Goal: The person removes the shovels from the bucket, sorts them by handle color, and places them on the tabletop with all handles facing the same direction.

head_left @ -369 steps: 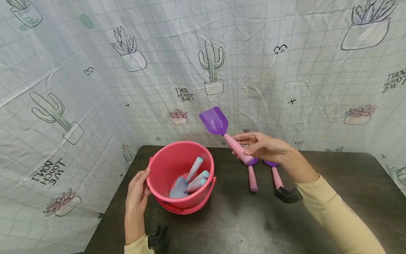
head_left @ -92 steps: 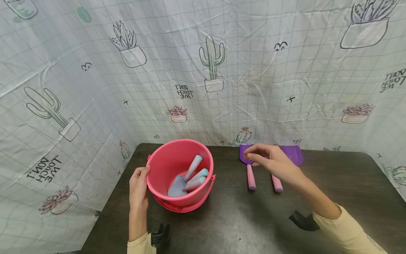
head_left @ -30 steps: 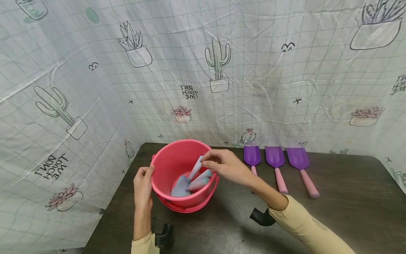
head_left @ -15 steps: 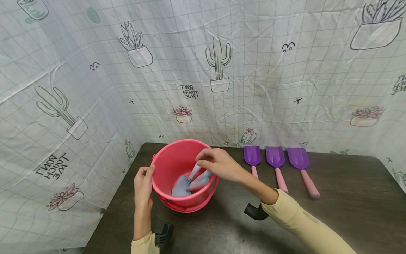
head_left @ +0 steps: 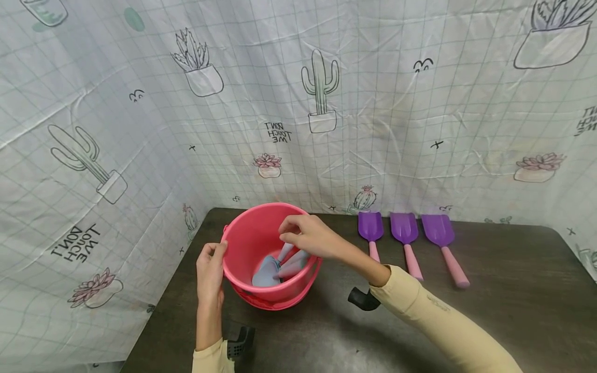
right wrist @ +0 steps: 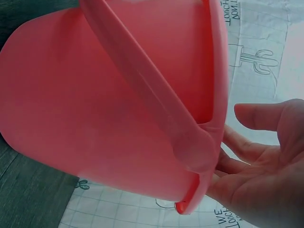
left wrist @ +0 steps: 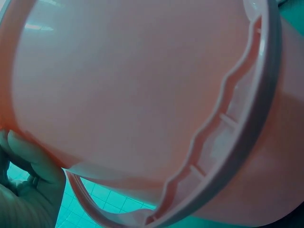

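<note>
The pink bucket (head_left: 249,243) tilts toward me on the dark table. My left hand (head_left: 211,274) grips its rim on the left, thumb over the edge; the left wrist view shows that hand (left wrist: 31,180) at the rim too. Inside lie several toy shovels with a grey-blue blade (head_left: 267,273) and pale handles (head_left: 293,265). Over the right side of the opening hangs my right hand (head_left: 310,235), right at the top of one handle. In the right wrist view the thumb of this hand (right wrist: 266,166) stands apart from the fingers, whose tips are hidden behind the rim.
Three purple shovels with pink handles lie in a row at the back right: a left one (head_left: 370,226), a middle one (head_left: 403,227) and a right one (head_left: 438,229). A patterned cloth (head_left: 373,103) hangs behind the table (head_left: 508,290). The bucket's handle (head_left: 308,290) hangs down.
Three seconds ago my right hand was over the purple shovels; it has moved left to the bucket and slightly further in over the last second. The left hand has stayed on the rim.
</note>
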`<state>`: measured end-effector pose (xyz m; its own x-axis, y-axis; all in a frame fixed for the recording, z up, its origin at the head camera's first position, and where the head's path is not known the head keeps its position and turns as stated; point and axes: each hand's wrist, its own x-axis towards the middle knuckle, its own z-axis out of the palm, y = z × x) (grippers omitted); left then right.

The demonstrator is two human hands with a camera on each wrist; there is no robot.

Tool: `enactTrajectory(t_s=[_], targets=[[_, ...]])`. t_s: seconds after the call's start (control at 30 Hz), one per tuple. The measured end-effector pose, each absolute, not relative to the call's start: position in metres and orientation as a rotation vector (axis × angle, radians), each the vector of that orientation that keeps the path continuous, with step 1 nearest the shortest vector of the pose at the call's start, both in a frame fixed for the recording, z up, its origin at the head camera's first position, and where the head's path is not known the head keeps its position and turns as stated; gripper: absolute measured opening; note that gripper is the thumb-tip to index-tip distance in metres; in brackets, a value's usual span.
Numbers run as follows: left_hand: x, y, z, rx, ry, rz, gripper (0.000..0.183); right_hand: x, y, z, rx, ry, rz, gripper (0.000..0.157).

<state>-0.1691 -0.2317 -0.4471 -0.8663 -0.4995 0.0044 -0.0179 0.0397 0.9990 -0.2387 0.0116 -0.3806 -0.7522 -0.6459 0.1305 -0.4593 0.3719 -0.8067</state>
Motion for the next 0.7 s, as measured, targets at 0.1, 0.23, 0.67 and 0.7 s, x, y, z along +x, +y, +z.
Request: enactTrajectory(t_s=[0.1, 0.23, 0.67, 0.7], targets=[[-0.170, -0.232, -0.448, 0.519, -1.966, -1.896, 0.023, -0.242, 0.008, -0.383, -1.026, 2.415, -1.298, 0.017], [-0.170, -0.233, -0.448, 0.522, -1.959, -1.907, 0.023, -0.246, 0.002, -0.386, -1.068, 2.395, -1.251, 0.018], [-0.169, -0.233, -0.449, 0.501, -1.957, -1.895, 0.025, -0.252, -0.015, -0.392, -1.153, 2.344, -1.117, 0.024], [-0.169, -0.233, -0.449, 0.494, -1.953, -1.900, 0.026, -0.253, -0.015, -0.392, -1.152, 2.336, -1.120, 0.024]])
